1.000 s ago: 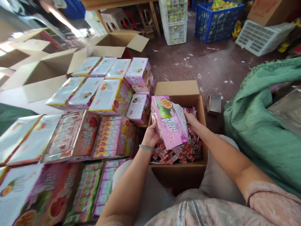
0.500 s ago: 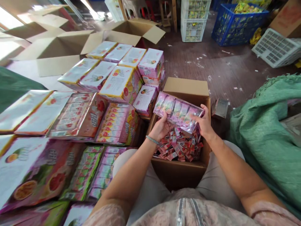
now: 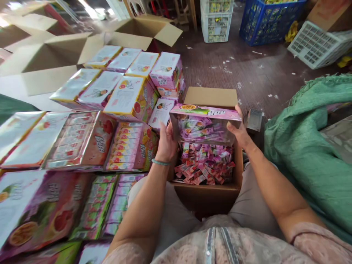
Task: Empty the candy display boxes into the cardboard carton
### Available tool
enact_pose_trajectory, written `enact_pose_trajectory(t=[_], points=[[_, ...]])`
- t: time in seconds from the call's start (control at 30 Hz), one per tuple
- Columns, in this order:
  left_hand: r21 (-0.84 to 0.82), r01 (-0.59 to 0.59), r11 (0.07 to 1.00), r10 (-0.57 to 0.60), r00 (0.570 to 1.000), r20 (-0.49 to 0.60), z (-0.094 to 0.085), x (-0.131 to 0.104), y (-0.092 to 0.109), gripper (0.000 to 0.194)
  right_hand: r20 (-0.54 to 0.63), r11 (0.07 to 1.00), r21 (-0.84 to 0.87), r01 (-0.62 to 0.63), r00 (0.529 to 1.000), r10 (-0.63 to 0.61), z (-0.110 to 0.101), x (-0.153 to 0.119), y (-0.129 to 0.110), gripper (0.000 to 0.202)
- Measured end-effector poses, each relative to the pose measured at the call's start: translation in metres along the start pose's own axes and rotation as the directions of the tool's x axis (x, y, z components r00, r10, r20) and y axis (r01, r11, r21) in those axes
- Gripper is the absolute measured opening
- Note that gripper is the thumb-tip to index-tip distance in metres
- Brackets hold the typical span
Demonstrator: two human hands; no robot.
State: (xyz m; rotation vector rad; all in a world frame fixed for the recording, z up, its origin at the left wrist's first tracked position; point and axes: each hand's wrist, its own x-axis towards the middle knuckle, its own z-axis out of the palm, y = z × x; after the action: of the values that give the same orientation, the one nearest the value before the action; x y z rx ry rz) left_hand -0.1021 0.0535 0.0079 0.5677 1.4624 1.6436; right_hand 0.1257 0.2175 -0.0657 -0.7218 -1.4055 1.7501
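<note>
A pink and purple display box (image 3: 205, 128) with a clear front is held level above an open carton (image 3: 209, 190). Purple sachets show through its window, and fruit is printed on its upper side. My left hand (image 3: 167, 143), with a bracelet at the wrist, grips the box's left end. At the right end my right hand (image 3: 238, 128) holds it, thumb on the front edge. Below, loose red and pink sachets (image 3: 205, 168) lie heaped in the carton between my knees.
Stacked fruit-printed boxes (image 3: 126, 97) fill the left side. Open cartons (image 3: 52, 58) stand behind them. A green woven sack (image 3: 310, 135) lies at the right. White crates (image 3: 217, 27), a blue crate (image 3: 269, 24) and a tilted white crate (image 3: 316, 44) stand at the back.
The display box has turned in my hands, its windowed side with loose sachets now facing me. My left hand has moved left to the box's end. The whole view has shifted slightly.
</note>
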Motion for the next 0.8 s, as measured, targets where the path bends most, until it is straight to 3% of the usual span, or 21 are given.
enact_pose_trajectory(t=[0.17,0.23,0.33,0.53,0.67,0.8], points=[[0.021,-0.097,0.995,0.095,0.993,0.066,0.001,-0.008,0.01,0.081,-0.06,0.99,0.142,-0.005,0.998,0.013,0.005,0.001,-0.001,0.105],[-0.034,-0.122,0.992,0.122,0.992,-0.003,0.005,-0.01,0.016,0.076,-0.012,0.988,0.156,-0.019,1.0,0.021,0.01,0.0,-0.001,0.104],[-0.123,-0.083,0.989,0.069,0.991,-0.115,0.009,-0.009,0.023,0.067,0.006,0.993,0.11,-0.03,1.0,0.029,0.018,-0.003,-0.006,0.106],[-0.224,-0.084,0.971,0.055,0.99,-0.129,0.009,-0.014,0.029,0.067,-0.079,0.993,-0.115,0.001,0.997,-0.01,0.025,-0.022,-0.024,0.115],[-0.254,-0.023,0.967,-0.001,0.995,-0.095,0.004,-0.019,0.026,0.071,-0.203,0.984,-0.175,0.037,0.977,-0.072,0.029,-0.032,-0.023,0.099],[-0.225,0.1,0.969,-0.127,0.986,-0.107,-0.002,-0.02,0.029,0.078,-0.207,0.986,-0.155,-0.059,0.978,0.026,0.038,-0.041,-0.031,0.088]])
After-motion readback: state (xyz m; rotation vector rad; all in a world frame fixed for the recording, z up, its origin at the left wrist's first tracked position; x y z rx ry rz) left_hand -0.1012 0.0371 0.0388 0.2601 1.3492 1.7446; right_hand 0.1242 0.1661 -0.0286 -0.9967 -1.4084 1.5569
